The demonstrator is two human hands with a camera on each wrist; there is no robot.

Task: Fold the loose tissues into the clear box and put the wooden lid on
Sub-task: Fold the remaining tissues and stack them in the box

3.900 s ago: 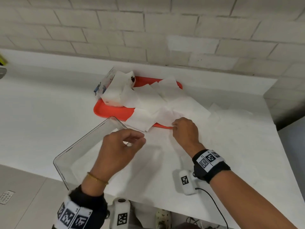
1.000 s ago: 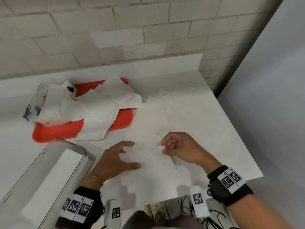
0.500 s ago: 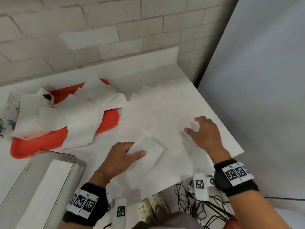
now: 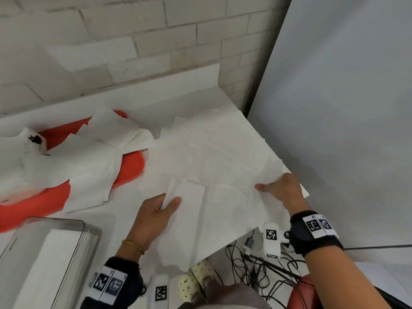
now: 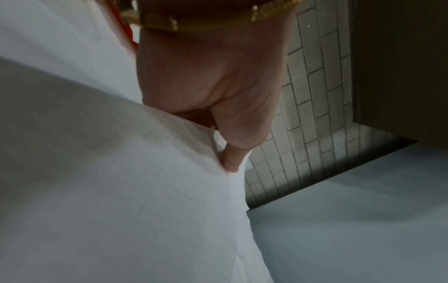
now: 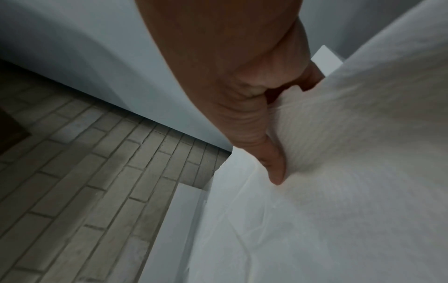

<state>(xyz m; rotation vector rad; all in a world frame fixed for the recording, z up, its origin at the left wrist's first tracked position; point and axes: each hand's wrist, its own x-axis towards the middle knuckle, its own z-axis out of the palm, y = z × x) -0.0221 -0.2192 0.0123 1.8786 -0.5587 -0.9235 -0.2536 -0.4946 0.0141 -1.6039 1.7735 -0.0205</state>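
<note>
**Two hands on tissues at the counter's right end**

At the near left corner of the white counter [image 4: 124, 101] stood the clear box [image 4: 44, 248], its top open, with a flat stack of folded tissues [image 4: 51, 255] lying inside it. Behind the box, toward the back edge, an orange tray [image 4: 131, 166] carried a heap of loose tissues [image 4: 78, 161] that spilled over its near and right rims onto the counter; a torn tissue packet [image 4: 29, 139] lay at the tray's far left, partly cut off by the picture's edge.

Near the middle of the front edge, the left hand [image 4: 153, 217] pinched a folded tissue [image 4: 185, 197] between thumb and fingers, the thumb lying on top of it. The left wrist view showed the same thumb [image 5: 232, 160] pressed against white paper. A gold bracelet [image 4: 133, 244] circled that wrist above a black band with printed markers.

More unfolded sheets [image 4: 223, 152] covered the counter's right half, overlapping one another up to the right edge. At the near right corner, the right hand [image 4: 283, 192] gripped the edge of a crumpled tissue [image 4: 270, 172], fingers curled round the paper and thumb pointing left. The right wrist view showed the thumb [image 6: 274, 164] dug into the bunched sheet.

The wooden lid appeared in none of the views. Below the front edge hung a tangle of black cables [image 4: 263, 264].
</note>
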